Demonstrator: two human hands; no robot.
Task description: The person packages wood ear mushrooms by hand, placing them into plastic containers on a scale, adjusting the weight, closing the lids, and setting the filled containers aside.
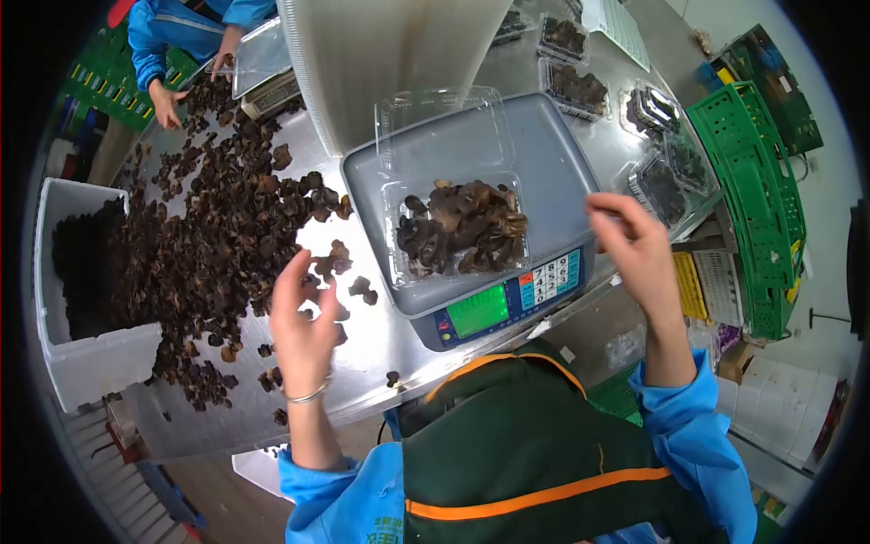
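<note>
A clear plastic clamshell box (391, 227), its lid folded back, rests on the grey weighing pan of a scale (553, 154). Dark, curled wood ear mushrooms (467, 222) fill the box. The scale's display (478, 311) glows green, with digits I cannot read. My left hand (304, 331) is left of the scale, above a few loose mushrooms, thumb and fingers apart and nothing visible in them. Just off the pan's right edge hovers my right hand (636, 249), fingers slightly bent and apart, with nothing seen in it.
A heap of mushrooms (217, 240) spreads from a tipped white foam box (100, 363) across the metal table. Tall stacked plastic containers (385, 63) stand behind the scale. Filled boxes (575, 86) lie at right, near a green crate (748, 199). A co-worker's hands (166, 104) handle mushrooms at upper left.
</note>
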